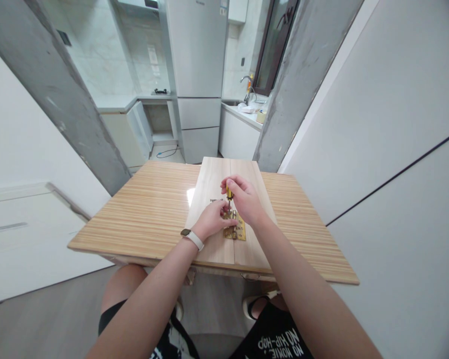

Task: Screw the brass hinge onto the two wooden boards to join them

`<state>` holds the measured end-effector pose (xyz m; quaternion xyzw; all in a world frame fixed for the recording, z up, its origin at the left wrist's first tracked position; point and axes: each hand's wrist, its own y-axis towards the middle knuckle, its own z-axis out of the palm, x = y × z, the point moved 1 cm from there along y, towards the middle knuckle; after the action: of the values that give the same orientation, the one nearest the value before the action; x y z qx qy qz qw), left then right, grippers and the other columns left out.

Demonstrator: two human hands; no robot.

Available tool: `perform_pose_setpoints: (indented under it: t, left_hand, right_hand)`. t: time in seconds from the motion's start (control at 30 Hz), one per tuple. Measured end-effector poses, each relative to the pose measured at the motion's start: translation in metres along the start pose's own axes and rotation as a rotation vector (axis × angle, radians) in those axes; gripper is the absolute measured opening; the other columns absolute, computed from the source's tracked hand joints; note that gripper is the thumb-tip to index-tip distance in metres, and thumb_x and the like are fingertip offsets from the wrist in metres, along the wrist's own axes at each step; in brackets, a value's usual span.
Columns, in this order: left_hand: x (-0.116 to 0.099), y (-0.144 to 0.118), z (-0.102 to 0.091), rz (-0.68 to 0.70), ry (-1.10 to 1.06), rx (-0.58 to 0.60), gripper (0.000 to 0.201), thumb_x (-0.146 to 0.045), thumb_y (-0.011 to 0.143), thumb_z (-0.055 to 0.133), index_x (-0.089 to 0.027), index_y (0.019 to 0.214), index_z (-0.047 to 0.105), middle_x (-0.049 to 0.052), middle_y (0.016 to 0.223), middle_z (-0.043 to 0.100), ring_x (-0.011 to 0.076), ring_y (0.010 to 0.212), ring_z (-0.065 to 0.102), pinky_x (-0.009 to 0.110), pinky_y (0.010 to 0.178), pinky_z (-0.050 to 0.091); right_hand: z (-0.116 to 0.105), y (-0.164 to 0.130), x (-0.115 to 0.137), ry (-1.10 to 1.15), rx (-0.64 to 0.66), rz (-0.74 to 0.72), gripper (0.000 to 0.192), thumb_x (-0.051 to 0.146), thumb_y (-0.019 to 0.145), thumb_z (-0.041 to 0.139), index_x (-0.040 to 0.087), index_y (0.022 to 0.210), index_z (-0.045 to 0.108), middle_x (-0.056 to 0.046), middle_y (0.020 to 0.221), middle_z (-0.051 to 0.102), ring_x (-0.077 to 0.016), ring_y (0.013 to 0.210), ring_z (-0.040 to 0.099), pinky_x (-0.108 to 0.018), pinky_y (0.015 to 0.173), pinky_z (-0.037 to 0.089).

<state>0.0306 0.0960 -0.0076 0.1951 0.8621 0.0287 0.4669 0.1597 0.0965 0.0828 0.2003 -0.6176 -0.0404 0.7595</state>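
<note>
Indoors: right hand (246, 197) pinching screwdriver (229, 191), left hand (210, 219) touching hinge (241, 231), pinch unclear; metal looking stiff, best edge-held.

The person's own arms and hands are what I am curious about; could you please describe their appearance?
The left arm and right arm show no sleeves; the left hand and right hand are ungloved. A pale-banded, dark-faced watch is worn on the left; none shows on the right.

The black shorts (272, 321) read "NO HOMIE, NO HIP-HOP".
</note>
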Motion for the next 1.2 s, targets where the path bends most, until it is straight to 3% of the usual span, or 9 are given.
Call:
perform_pose_setpoints:
  t: [0.23,0.4,0.53,0.73,1.2]
  left_hand:
    - [0.0045,0.0004,0.0018,0.028,0.006,0.008,0.043,-0.046,0.071,0.092,-0.020,0.091,0.064,-0.001,0.081,0.062,0.0162,0.070,0.052,0.029,0.063,0.037]
    - [0.0066,0.0018,0.0032,0.012,0.021,-0.004,0.044,-0.046,0.070,0.093,-0.019,0.090,0.065,0.000,0.081,0.063,0.0160,0.070,0.051,0.028,0.063,0.036]
    - [0.0058,0.0019,0.0030,0.022,0.019,-0.008,0.043,-0.045,0.071,0.092,-0.019,0.094,0.067,0.000,0.083,0.063,0.0159,0.071,0.051,0.028,0.064,0.036]
    - [0.0039,0.0019,0.0022,0.038,0.032,0.010,0.043,-0.045,0.072,0.092,-0.019,0.096,0.067,0.000,0.083,0.063,0.0167,0.073,0.052,0.029,0.065,0.037]
    - [0.0054,0.0036,0.0023,0.011,0.034,-0.005,0.048,-0.051,0.070,0.092,-0.020,0.091,0.063,-0.001,0.082,0.061,0.0165,0.071,0.051,0.029,0.064,0.036]
  right_hand:
    - [0.0017,0.0000,0.0017,0.019,-0.086,-0.005,0.028,0.044,0.088,0.078,0.023,0.088,0.059,0.000,0.088,0.069,-0.0165,0.083,0.068,-0.033,0.081,0.052]
    - [0.0020,-0.0023,0.0054,-0.012,-0.070,0.013,0.036,0.046,0.086,0.079,0.025,0.087,0.051,0.002,0.080,0.069,-0.0154,0.072,0.062,-0.030,0.067,0.048]
    - [0.0008,-0.0025,0.0084,-0.027,-0.050,0.021,0.029,0.048,0.092,0.072,0.026,0.094,0.054,0.002,0.081,0.068,-0.0144,0.067,0.052,-0.028,0.061,0.041]
    - [-0.0033,0.0009,0.0049,0.065,0.027,0.015,0.030,0.051,0.099,0.056,0.024,0.093,0.066,-0.002,0.083,0.065,-0.0171,0.071,0.052,-0.032,0.067,0.043]
    - [-0.0057,0.0029,0.0033,-0.026,-0.035,0.004,0.026,0.048,0.096,0.069,0.023,0.089,0.066,-0.001,0.085,0.066,-0.0159,0.077,0.058,-0.030,0.071,0.046]
